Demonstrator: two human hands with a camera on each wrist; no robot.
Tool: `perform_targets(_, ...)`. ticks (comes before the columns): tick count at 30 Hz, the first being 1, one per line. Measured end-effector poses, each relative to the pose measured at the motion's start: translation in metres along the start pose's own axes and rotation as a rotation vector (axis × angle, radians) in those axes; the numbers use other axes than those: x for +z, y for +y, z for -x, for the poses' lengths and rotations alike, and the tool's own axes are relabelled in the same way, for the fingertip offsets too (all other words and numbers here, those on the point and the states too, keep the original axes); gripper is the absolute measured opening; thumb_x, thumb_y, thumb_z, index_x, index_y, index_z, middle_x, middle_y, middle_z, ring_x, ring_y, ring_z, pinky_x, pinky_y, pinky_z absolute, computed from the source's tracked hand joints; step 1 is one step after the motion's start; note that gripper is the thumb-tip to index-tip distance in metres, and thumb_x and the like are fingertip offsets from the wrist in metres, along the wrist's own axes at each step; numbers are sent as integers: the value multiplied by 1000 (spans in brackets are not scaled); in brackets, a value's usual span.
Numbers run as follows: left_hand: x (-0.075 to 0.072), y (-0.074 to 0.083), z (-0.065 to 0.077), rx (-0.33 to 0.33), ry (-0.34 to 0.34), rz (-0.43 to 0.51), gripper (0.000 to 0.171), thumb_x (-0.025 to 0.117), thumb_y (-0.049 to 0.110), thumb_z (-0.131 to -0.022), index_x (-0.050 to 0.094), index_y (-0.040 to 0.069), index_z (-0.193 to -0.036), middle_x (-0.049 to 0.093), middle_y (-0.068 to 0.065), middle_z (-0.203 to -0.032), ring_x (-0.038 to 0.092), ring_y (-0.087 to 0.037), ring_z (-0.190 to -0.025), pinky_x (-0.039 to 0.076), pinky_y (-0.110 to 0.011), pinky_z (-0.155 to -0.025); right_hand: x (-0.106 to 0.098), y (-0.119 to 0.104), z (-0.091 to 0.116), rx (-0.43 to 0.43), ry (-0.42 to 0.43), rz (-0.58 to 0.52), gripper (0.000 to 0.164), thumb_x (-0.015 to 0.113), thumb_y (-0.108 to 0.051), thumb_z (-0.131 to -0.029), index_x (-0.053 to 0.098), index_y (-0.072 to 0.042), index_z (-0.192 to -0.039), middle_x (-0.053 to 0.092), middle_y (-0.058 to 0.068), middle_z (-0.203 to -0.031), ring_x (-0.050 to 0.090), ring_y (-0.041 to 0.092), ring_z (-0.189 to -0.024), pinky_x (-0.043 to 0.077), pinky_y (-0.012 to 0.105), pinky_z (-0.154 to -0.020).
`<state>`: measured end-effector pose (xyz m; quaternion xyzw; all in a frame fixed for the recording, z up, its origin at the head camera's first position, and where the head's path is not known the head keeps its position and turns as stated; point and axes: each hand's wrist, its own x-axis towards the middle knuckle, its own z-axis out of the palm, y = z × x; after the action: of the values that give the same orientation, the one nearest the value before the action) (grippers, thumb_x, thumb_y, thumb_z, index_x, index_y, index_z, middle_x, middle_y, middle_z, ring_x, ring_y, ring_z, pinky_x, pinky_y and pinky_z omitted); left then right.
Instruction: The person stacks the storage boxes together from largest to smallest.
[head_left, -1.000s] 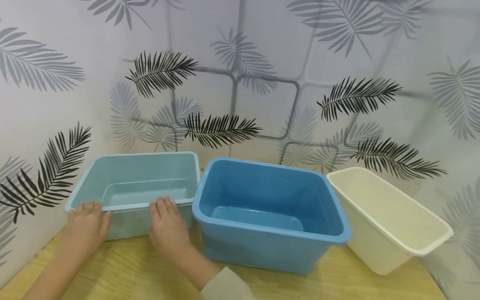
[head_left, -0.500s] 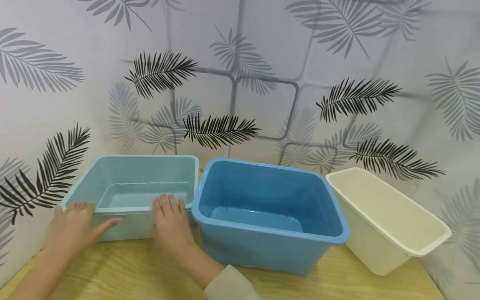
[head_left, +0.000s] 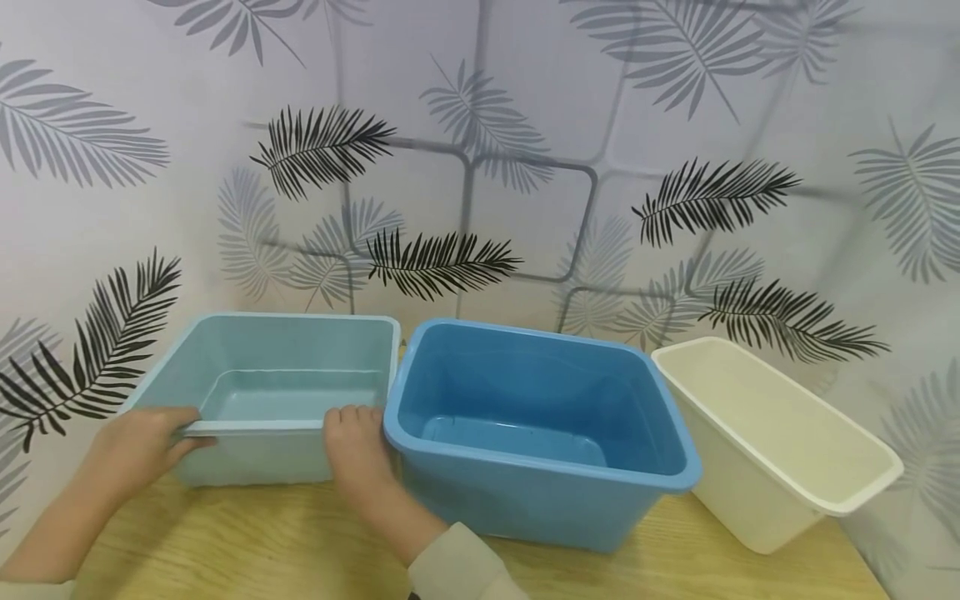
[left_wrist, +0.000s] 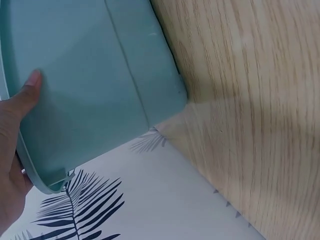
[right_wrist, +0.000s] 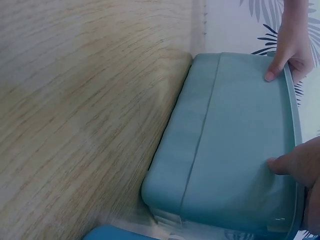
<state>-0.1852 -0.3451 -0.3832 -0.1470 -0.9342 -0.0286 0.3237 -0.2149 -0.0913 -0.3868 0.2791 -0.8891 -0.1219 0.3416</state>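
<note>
An empty pale teal plastic bin stands at the left of the table. My left hand grips its front rim near the left corner, fingers over the edge and thumb against the outer wall. Near the right front corner, my right hand holds the same rim, its fingers curled over the top. In the right wrist view that hand's thumb lies on the bin's outer front wall. The fingertips inside the bin are hidden by the rim and hands.
A deeper blue tub stands right beside the teal bin, close to my right hand. Farther right, a cream bin is set at an angle. Behind them rises a leaf-patterned wall covering. The wooden table extends in front.
My left hand has slid left and my right hand right along the rim. Both have gone from resting straight fingers on it to gripping it. The teal bin sits slightly nearer.
</note>
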Motion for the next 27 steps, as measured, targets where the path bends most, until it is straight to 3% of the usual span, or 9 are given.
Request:
perform_targets(7, -7, -1, 6, -74, -33, 5, 38, 73, 38, -62, 39, 21, -59, 34, 9, -52, 27, -8, -49, 26, -24, -41, 0, -5, -2, -17, 145, 48, 20, 72, -23, -75, 54, -22, -66, 58, -10, -61, 54, 4, -57, 41, 19, -55)
perform_targets(11, -11, -1, 7, -93, -15, 17, 34, 73, 37, -60, 43, 21, -60, 39, 9, -52, 29, -8, -49, 27, -25, -41, -6, -6, -3, -7, 145, 41, 24, 74, -24, -73, 53, -22, -62, 54, -10, -56, 50, 2, -53, 39, 17, -51)
perform_targets(16, -18, -2, 10, -104, 16, 9, 37, 67, 48, -60, 42, 21, -59, 38, 10, -51, 28, -8, -49, 26, -25, -41, -14, -6, -5, -3, 102, 13, 25, 76, -26, -71, 52, -22, -63, 53, -10, -56, 48, 2, -53, 38, 16, -51)
perform_targets(24, -37, -5, 6, -132, -8, -4, 38, 61, 54, -63, 48, 19, -61, 43, 6, -50, 30, -10, -47, 25, -26, -38, -28, -3, -15, 8, 74, -23, 31, 74, -22, -73, 46, -22, -61, 46, -11, -52, 32, 3, -48, 29, 17, -46)
perform_targets(27, -44, -6, 1, -119, 1, -17, 53, 43, 65, -66, 59, 14, -66, 53, 1, -51, 31, -8, -44, 25, -24, -37, -35, 1, -21, 4, 62, -26, 30, 71, -21, -75, 45, -22, -61, 45, -11, -52, 31, 3, -48, 28, 17, -46)
